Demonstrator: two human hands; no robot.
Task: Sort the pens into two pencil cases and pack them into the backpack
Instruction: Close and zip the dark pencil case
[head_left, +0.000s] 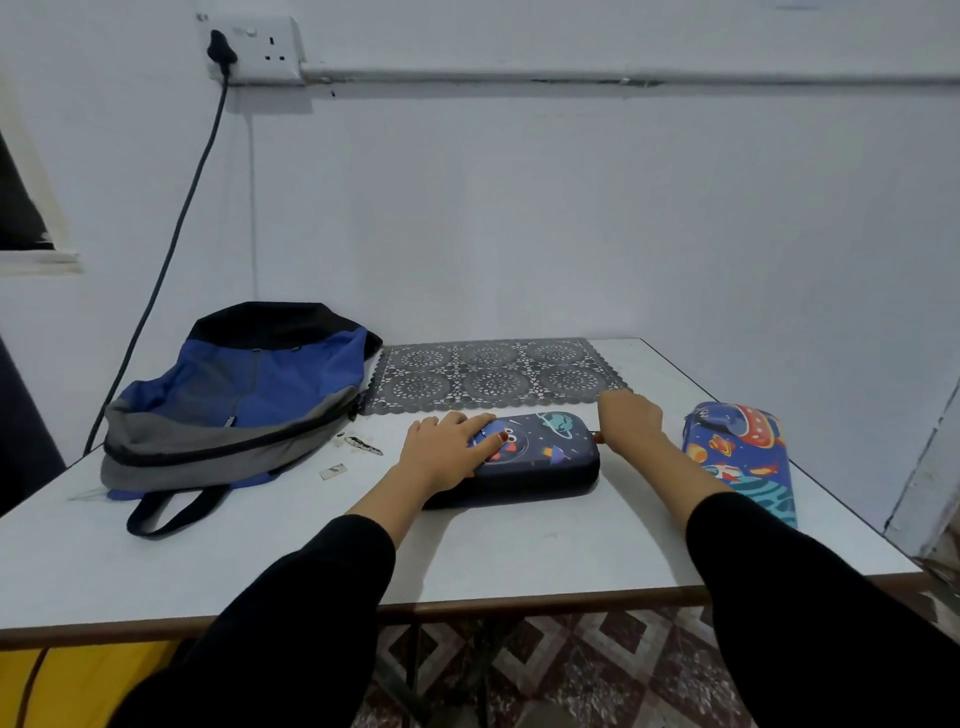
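A dark navy pencil case (545, 452) with planets and a cartoon face lies closed in the middle of the white table (260, 561). My left hand (447, 441) lies flat on its left end, fingers spread over the lid. My right hand (628, 418) is at the case's right end, fingers curled at the zipper pull. A second, brighter blue pencil case (743, 457) with rockets lies closed to the right. The blue, grey and black backpack (239, 400) slumps at the table's back left. No pens are visible.
A grey lace placemat (493, 374) lies behind the cases against the wall. Small scraps (363, 446) sit between backpack and case. A black cable (171, 249) hangs from a wall socket (254, 49) behind the backpack. The table's front edge is close to me.
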